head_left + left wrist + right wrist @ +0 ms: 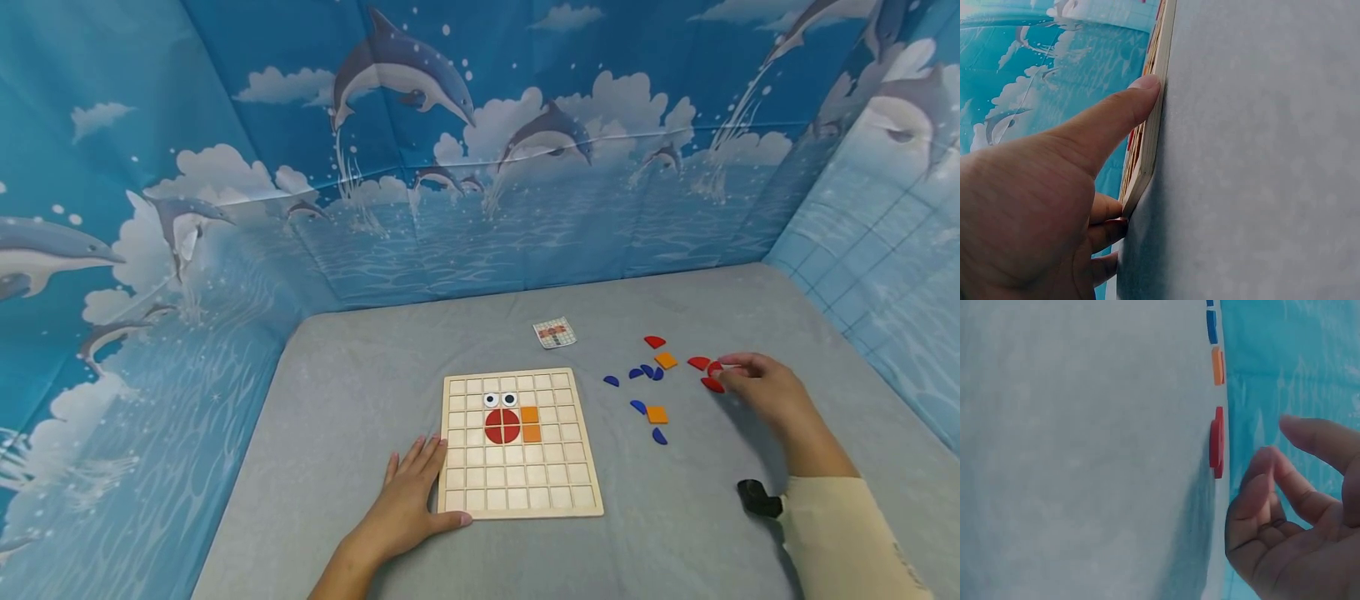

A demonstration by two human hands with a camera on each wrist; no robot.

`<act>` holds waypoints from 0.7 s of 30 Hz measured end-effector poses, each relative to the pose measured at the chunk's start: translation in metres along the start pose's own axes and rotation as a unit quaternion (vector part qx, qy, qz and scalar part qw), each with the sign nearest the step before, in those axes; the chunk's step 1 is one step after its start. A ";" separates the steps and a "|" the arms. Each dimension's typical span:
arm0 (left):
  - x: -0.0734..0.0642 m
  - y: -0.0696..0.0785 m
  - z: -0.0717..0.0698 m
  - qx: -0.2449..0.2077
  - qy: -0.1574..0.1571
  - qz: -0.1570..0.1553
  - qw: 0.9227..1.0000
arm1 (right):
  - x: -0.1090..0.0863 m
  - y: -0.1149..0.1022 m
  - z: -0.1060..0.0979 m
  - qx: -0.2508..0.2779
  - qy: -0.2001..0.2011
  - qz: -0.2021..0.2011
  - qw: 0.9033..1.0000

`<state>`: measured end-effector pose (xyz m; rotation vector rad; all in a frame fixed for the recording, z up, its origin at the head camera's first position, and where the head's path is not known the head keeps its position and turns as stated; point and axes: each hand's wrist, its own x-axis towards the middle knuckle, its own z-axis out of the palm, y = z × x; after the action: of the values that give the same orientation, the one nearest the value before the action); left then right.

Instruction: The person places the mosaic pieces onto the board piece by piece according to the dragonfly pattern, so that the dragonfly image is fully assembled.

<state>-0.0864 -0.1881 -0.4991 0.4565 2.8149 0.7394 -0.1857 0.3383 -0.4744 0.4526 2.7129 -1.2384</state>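
Observation:
A square wooden grid board (517,477) lies on the grey surface. It holds two eye pieces (500,400), a red disc (502,426) made of red pieces and two orange squares (530,423). My left hand (408,504) rests at the board's lower left corner, fingers along the left side and thumb on the front edge, as the left wrist view also shows (1029,206). On the right, my right hand (765,392) hovers at a cluster of red quarter-round pieces (699,363). In the right wrist view, thumb and forefinger of that hand (1310,506) stand apart, nothing visible between them.
Several blue half-round pieces (611,381), two loose orange squares (657,415) and another red piece (655,342) lie between board and right hand. Behind the board is a small pattern card (555,333). A dolphin-print curtain (465,233) surrounds the surface.

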 end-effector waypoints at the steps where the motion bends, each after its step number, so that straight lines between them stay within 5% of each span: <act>1: 0.000 0.000 0.000 0.000 0.000 0.000 1.000 | 0.001 0.000 0.000 -0.004 -0.005 0.006 1.000; 21: 0.000 0.000 0.000 0.010 0.004 0.005 1.000 | 0.011 0.009 0.006 -0.036 -0.029 0.059 0.997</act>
<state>-0.0867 -0.1885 -0.4990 0.4733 2.8317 0.7173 -0.1937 0.3416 -0.4870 0.5507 2.6309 -1.1042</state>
